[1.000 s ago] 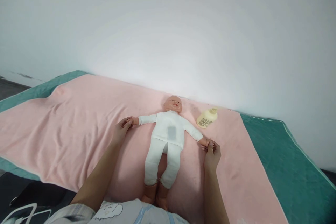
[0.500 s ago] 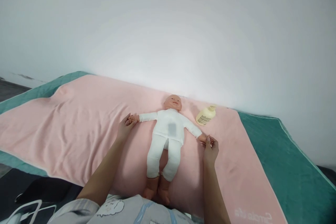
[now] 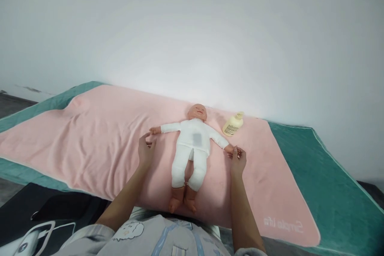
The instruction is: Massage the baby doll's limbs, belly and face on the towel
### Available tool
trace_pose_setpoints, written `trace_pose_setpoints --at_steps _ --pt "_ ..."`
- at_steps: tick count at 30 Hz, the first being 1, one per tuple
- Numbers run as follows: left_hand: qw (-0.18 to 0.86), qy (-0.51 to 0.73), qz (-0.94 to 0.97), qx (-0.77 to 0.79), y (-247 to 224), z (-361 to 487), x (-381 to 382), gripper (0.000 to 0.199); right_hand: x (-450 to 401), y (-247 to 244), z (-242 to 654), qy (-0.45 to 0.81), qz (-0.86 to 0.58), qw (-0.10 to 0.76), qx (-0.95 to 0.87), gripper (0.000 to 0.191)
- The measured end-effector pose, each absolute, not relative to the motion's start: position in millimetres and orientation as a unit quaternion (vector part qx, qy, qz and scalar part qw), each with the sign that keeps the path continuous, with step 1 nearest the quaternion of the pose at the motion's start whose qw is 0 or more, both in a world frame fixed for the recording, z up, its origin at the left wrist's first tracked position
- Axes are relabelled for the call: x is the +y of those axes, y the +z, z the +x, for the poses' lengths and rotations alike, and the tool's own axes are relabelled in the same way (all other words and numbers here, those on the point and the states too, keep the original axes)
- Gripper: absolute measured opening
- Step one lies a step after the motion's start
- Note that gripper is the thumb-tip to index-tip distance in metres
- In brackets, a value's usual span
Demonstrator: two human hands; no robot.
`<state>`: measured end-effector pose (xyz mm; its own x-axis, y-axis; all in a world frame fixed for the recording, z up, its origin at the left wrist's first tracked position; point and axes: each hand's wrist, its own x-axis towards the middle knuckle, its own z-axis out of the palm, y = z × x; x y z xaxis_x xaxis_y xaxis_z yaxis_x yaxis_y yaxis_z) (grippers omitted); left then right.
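A baby doll (image 3: 193, 140) in a white top and trousers lies face up, its arms spread and bare feet toward me. My left hand (image 3: 147, 149) is just below the doll's hand on the left, its thumb and fingers apart and nothing between them. On the right, my right hand (image 3: 239, 157) pinches the doll's other hand between thumb and fingers. A pale yellow pump bottle (image 3: 232, 125) leans beside the doll's head and shoulder, on the right. Under the doll is a pink blanket (image 3: 120, 108).
Green cloth (image 3: 315, 168) shows beyond the blanket's left and right sides. A white wall (image 3: 192, 40) rises behind. At the lower left, a dark surface (image 3: 18, 208) bears a black object and a white device (image 3: 27, 244) with a cable.
My left hand has let go of the doll's hand and opened. The view has shifted slightly, showing more of the blanket's near edge. My right hand keeps its hold.
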<state>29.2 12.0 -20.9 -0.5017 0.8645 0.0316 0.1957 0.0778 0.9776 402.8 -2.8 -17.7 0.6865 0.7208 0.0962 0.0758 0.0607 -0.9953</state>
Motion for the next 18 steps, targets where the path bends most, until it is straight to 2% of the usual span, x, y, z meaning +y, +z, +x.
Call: trace_pose_setpoints --at_steps 3,9,11,15,18 --pt "0.312 0.518 0.452 0.656 -26.3 42.3 -31.2 0.039 -4.0 -15.1 400.8 0.239 -0.636 0.662 -0.316 0.056" --pt "0.386 0.47 0.615 0.502 -39.5 62.8 -111.9 0.034 -3.8 -15.7 400.7 0.229 -0.64 0.66 -0.32 0.057" --pt "0.378 0.435 0.679 0.454 -42.9 64.8 -127.5 0.04 -3.8 -16.0 400.8 0.229 -0.639 0.66 -0.322 0.056" --pt "0.343 0.386 0.762 0.391 -52.7 62.3 -139.8 0.071 -4.2 -15.9 400.2 0.227 -0.637 0.661 -0.326 0.053" --pt "0.314 0.39 0.77 0.396 -62.7 62.0 -141.8 0.068 -3.9 -17.0 400.4 0.222 -0.636 0.661 -0.329 0.051"
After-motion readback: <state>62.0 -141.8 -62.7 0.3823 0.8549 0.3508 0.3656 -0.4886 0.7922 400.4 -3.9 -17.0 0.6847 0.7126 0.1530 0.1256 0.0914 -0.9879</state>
